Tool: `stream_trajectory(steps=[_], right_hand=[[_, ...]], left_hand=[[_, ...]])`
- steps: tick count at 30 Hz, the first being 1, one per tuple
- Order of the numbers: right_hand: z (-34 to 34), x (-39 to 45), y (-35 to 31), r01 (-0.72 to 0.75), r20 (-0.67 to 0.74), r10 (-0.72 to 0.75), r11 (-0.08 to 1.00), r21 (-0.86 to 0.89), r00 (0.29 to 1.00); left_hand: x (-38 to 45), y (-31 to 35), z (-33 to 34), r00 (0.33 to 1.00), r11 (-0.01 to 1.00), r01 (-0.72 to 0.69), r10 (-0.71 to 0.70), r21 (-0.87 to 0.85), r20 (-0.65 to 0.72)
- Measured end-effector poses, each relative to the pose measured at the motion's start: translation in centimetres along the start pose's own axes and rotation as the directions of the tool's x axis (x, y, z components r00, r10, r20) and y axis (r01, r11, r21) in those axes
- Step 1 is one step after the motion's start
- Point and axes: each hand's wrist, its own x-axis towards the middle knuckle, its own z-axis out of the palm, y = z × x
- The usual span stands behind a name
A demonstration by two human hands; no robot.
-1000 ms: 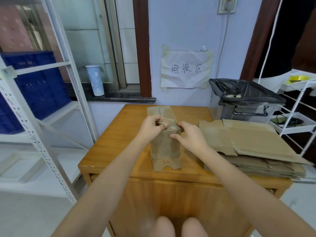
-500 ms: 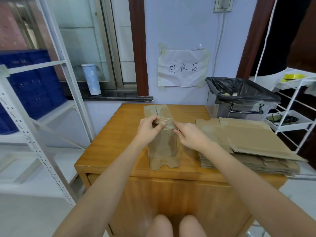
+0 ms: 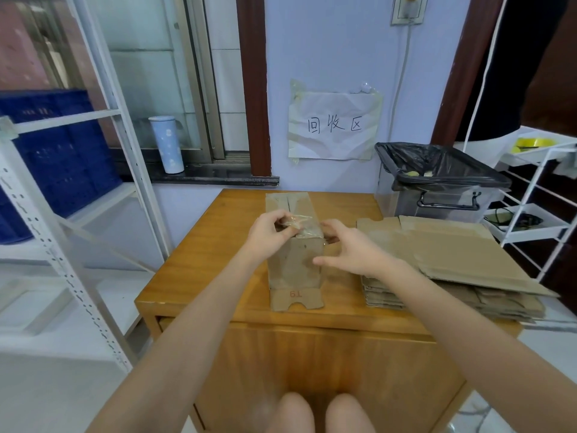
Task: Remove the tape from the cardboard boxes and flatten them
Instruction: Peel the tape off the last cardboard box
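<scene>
Fingers of the left hand (image 3: 268, 234) pinch a crumpled strip of clear tape (image 3: 298, 222) at the top edge of the small brown cardboard box (image 3: 295, 260), likely to peel it free. Right hand (image 3: 351, 250) hovers just beside the box's right face, fingers loosely spread, holding nothing, perhaps to steady it. Box stands mid orange wooden table (image 3: 199, 270); stack of flattened brown cardboard (image 3: 452, 257) lies to the right.

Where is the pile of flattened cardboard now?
In the head view, the pile of flattened cardboard lies on the right part of the wooden table, in front of the lined bin, beside the right hand.
</scene>
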Motion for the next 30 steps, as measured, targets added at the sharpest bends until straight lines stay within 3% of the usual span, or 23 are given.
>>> stream_trajectory(steps=[6, 13, 21, 25, 30], right_hand=[[1.6, 0.3, 0.0, -0.065, -0.176, 0.048, 0.994, -0.088, 0.983], [-0.1, 0.3, 0.8, 0.089, -0.087, -0.108, 0.975, -0.201, 0.990], [-4.7, 1.4, 0.6, 0.244, -0.051, -0.325, 0.796, -0.554, 0.944], [-6.0, 1.9, 0.1, 0.283, 0.012, -0.341, 0.759, -0.586, 0.940], [-6.5, 2.6, -1.0, 0.252, -0.059, -0.313, 0.850, -0.462, 0.948]], left_hand=[[-0.4, 0.7, -0.2, 1.000, 0.998, -0.028, 0.028, -0.052, 0.005], [-0.3, 0.5, -0.1, 0.999, 0.998, -0.034, 0.035, -0.049, 0.009], [-0.3, 0.6, -0.4, 0.999, 0.999, -0.013, 0.015, -0.047, 0.032], [-0.3, 0.5, -0.2, 0.999, 0.999, -0.011, 0.013, -0.033, 0.033], [-0.3, 0.3, -0.3, 1.000, 0.998, 0.012, -0.011, -0.065, 0.020]])
